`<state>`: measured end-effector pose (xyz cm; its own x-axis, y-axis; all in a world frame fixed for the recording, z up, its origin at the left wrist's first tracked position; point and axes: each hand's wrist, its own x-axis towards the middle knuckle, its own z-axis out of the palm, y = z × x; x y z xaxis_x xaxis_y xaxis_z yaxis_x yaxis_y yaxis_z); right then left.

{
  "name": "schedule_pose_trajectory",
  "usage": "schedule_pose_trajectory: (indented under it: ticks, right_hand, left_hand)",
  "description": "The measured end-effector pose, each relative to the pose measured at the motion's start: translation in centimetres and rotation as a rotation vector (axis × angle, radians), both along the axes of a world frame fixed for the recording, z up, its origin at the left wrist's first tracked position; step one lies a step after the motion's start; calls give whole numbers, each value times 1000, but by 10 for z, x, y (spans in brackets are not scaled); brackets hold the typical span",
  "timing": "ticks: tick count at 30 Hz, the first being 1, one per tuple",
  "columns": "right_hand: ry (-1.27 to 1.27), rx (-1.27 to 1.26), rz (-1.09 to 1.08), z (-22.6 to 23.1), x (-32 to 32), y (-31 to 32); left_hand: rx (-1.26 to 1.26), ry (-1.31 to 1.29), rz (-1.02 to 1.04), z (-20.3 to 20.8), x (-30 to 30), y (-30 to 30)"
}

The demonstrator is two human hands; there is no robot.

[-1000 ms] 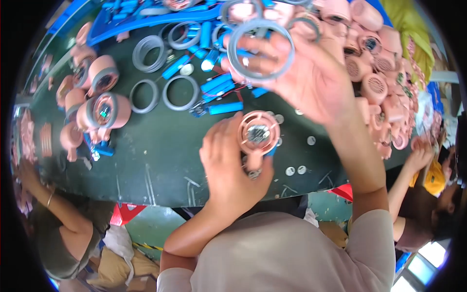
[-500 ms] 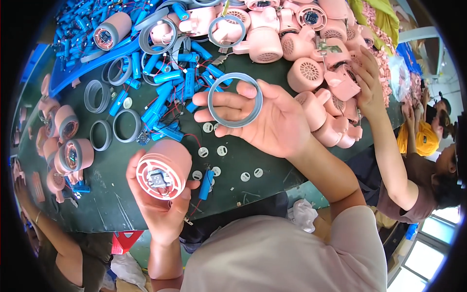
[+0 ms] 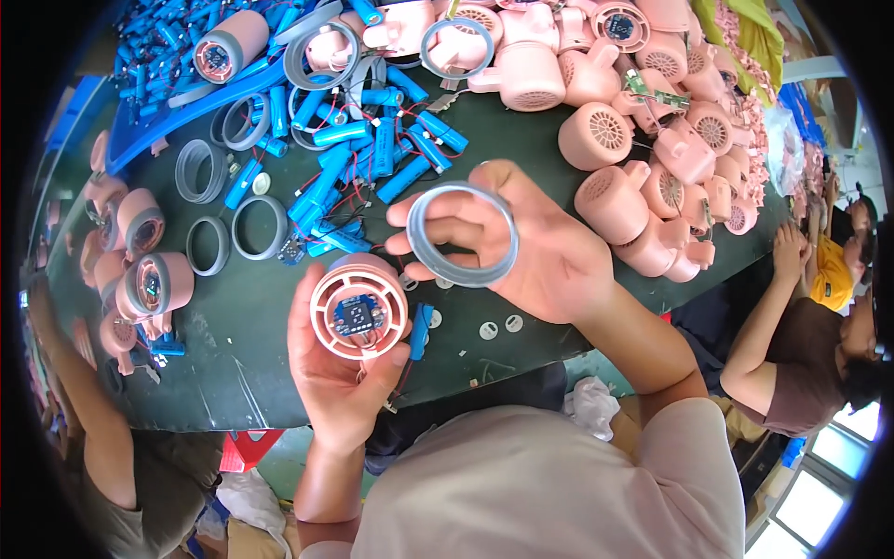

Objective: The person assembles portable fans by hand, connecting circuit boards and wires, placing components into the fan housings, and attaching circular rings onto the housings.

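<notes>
The left hand (image 3: 340,396) curls around one pink housing (image 3: 358,312), its round open end and circuit board facing up. The right hand (image 3: 559,265), palm up, holds one grey ring (image 3: 466,277) against its loosely spread fingers, near the housing but apart from it.

One blue cylinder (image 3: 422,331) is just beside the left hand, and two white discs (image 3: 489,331) lie side by side below the right; a few more are partly hidden between the hands. On the green surface (image 3: 233,326), two single rings (image 3: 281,229) lie to the left, near one stack of rings (image 3: 189,182) whose count I cannot tell. Beyond are one blue tray (image 3: 233,90) and many loose blue cells (image 3: 382,149), too tangled to count. Overlapping housings form two groups: a large right-hand pile (image 3: 610,200) and a smaller left-hand cluster (image 3: 154,284).
</notes>
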<state>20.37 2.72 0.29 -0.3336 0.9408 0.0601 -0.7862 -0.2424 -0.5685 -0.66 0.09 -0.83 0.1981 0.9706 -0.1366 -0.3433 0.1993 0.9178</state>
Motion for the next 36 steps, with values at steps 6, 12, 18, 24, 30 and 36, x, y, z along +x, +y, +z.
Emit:
schedule_pose_trajectory:
  ticks: [6,12,18,24,30,36]
  right_hand:
    - [-845,163,-402,23,-21,-12]
    - [-1345,845,-728,23,-31,-10]
    - [-1258,943,-827,21,-39,-6]
    - [-1243,1042,-722,19,-32,-6]
    - [-1286,974,-742,20,-34,-7]
    - [-1309,698,-396,31,-34,4]
  left_hand:
    - [65,-179,-107,-5,11,3]
    - [-42,-264,-97,3,16,-5]
    - [7,-220,-95,6,11,-6]
    - [91,-158,-114,3,9,-8]
    - [105,-190,-89,-2,5,-7]
    - [535,10,-214,-18,-12,17]
